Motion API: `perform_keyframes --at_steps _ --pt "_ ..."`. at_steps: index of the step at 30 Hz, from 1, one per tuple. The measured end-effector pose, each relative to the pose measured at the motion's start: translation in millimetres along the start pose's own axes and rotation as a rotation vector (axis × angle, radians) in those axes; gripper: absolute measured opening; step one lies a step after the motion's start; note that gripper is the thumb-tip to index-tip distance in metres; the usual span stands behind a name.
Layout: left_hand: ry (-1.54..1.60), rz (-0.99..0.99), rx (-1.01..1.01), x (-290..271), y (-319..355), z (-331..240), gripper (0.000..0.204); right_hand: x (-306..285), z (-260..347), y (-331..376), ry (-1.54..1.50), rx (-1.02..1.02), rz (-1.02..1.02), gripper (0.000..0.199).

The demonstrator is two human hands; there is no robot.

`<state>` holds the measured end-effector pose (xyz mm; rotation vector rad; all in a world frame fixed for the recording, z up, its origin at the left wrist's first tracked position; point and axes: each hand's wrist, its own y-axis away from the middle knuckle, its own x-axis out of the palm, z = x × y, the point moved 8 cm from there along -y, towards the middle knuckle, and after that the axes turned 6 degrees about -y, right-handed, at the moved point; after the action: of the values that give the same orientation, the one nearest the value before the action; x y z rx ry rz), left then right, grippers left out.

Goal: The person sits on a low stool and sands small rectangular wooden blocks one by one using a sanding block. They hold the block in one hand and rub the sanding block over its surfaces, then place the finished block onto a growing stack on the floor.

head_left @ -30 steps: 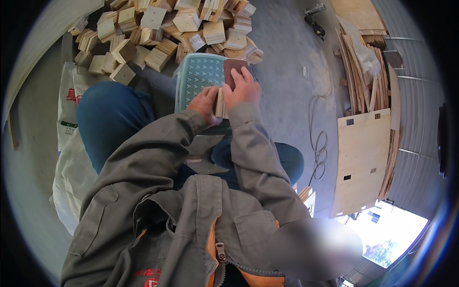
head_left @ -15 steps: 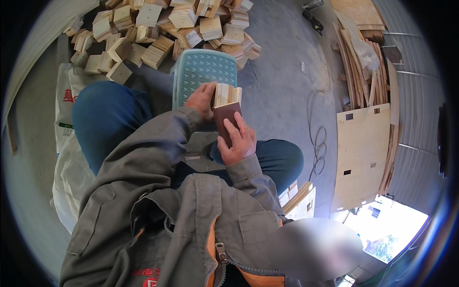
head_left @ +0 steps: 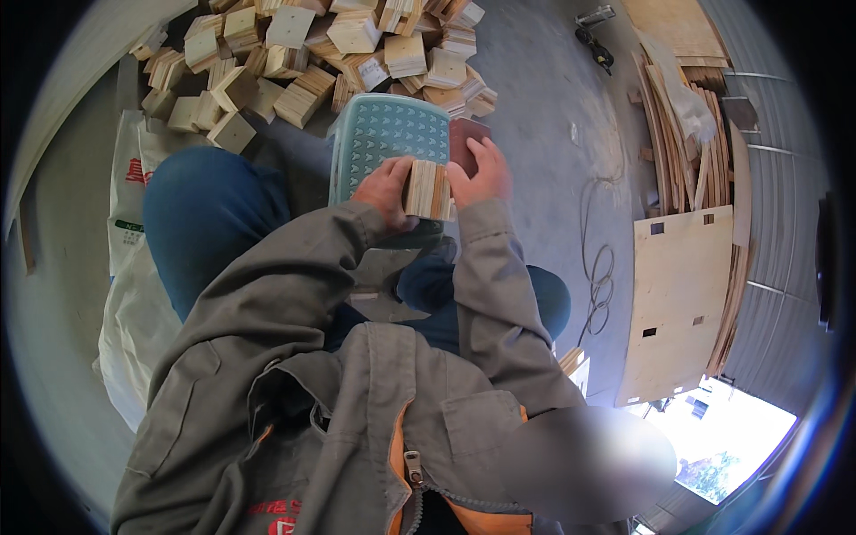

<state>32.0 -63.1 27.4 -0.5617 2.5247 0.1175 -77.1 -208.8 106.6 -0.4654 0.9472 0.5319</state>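
concrete floor filled the frame, a heap of wooden blocks (head_left: 330,53) at upper left. we saw our left hand (head_left: 385,189) grasping a plywood block (head_left: 428,190) at centre while our right hand (head_left: 481,174) pressed a brown sanding pad (head_left: 464,143) against it, above a teal stool (head_left: 385,143), probably to steady the work.

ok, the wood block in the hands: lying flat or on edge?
On edge. The plywood block, layered side up, is held between the left hand and right hand over the teal plastic stool.
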Motion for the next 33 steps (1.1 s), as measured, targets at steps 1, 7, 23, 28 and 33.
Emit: perform_keyframes --at_steps 1,7,23,28,33 --pt "-0.009 0.001 -0.019 0 1 2 0.096 -2 -3 9 -0.043 -0.038 -0.020 0.059" --pt "-0.039 0.005 -0.038 -1 -1 5 0.099 -16 -34 101 -0.352 0.029 -0.049 0.062" --pt "0.000 0.037 -0.032 4 -3 9 0.096 24 -70 58 -1.086 0.391 0.038 0.051" --pt "-0.006 0.031 -0.056 1 -2 9 0.091 37 -58 -8 -1.110 0.442 0.076 0.044" --pt "-0.044 0.027 -0.048 0 -3 4 0.092 26 -59 10 -0.964 0.392 0.073 0.044"
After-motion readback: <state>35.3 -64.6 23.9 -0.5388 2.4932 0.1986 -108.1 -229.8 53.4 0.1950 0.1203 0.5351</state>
